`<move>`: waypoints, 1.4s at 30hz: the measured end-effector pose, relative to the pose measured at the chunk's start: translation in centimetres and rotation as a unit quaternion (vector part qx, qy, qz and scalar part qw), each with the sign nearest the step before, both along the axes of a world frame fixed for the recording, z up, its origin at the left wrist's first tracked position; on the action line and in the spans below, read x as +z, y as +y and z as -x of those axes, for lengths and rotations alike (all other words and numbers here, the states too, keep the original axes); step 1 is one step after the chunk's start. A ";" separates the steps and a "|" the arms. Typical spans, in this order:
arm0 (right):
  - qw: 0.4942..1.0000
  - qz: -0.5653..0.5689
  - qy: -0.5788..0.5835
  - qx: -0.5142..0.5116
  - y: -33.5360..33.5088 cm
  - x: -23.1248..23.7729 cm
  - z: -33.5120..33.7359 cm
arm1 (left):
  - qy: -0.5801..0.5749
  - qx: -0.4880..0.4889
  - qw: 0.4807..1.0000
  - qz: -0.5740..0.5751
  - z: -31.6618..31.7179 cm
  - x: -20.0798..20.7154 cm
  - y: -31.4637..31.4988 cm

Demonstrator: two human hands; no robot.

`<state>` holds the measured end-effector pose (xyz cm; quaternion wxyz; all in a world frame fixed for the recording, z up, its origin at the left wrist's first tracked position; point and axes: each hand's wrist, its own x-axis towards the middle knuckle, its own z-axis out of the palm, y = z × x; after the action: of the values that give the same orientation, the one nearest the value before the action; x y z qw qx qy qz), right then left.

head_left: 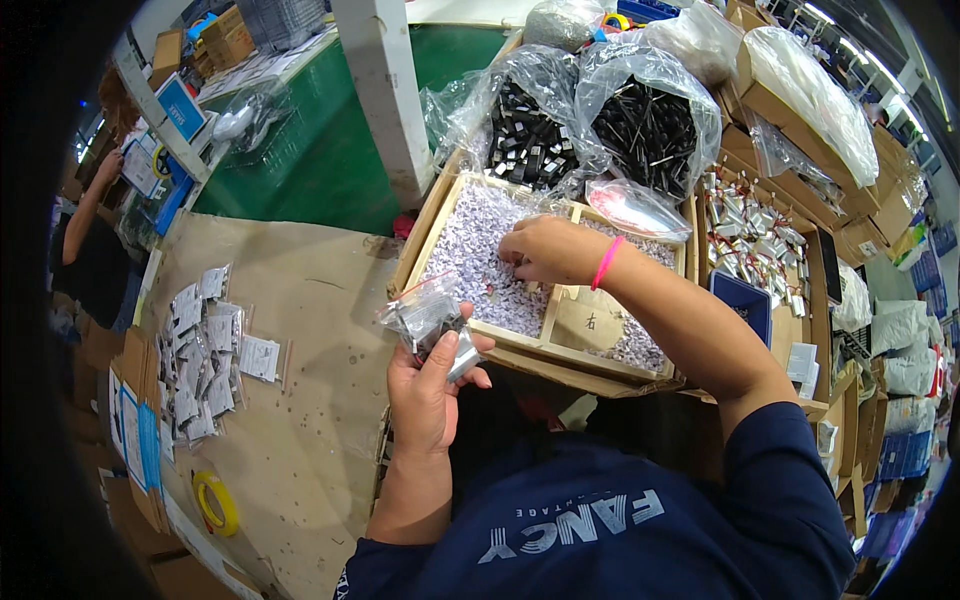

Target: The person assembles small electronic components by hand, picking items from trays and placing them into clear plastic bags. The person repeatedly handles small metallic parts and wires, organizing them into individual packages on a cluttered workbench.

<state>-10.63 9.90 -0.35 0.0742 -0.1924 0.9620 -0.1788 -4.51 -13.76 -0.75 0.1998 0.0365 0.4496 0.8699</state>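
My left hand (424, 392) is closed round a small clear zip bag (428, 308) with silvery and dark parts inside, held up just off the near left corner of a wooden tray (484, 334). Over the tray's left compartment, my right hand (552, 250) reaches down into a heap of tiny whitish pieces (470, 232). Its fingers are curled together, and what they pinch, if anything, is hidden. A pink band (606, 263) circles my right wrist. Fewer whitish pieces lie in the tray's right compartment, where part of the bare bottom (590, 318) shows.
Filled zip bags (205, 350) lie piled on the brown table (300, 440), near yellow tape (215, 503). Behind the tray stand plastic bags of black parts (530, 135) and black sticks (645, 130). Rightward are white wired parts (755, 240) and a blue bin (742, 305). A post (385, 100) rises beyond.
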 end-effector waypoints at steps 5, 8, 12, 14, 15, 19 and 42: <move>1.000 0.007 0.007 0.008 -0.4 -0.1 0.2 | -0.004 -0.016 1.000 0.005 -0.4 -0.2 0.6; 0.999 0.039 0.006 -0.025 -0.4 0.4 -0.1 | -0.002 -0.021 1.000 0.008 -0.5 -0.3 0.8; 0.990 0.125 0.059 -0.021 1.4 2.1 -1.5 | -0.004 -0.025 1.000 0.013 -0.7 -0.4 1.0; 0.990 0.122 0.076 0.009 3.3 3.0 -2.8 | -0.004 -0.029 0.999 0.015 -0.6 -0.4 1.1; 0.988 0.136 0.076 0.019 4.3 3.4 -3.7 | -0.004 -0.030 0.999 0.015 -0.6 -0.4 1.2; 0.999 -0.002 -0.028 -0.018 7.2 3.5 -6.4 | -0.005 -0.047 0.999 0.012 -0.7 -0.4 2.0; 0.958 0.268 0.046 -0.093 4.3 8.7 -14.5 | 0.018 -0.232 0.967 0.105 -4.7 0.5 9.6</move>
<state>3.90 14.22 8.36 -0.0413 -0.1232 0.8947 -0.4273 0.19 -4.17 -0.28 0.3907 0.1347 0.5213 0.7466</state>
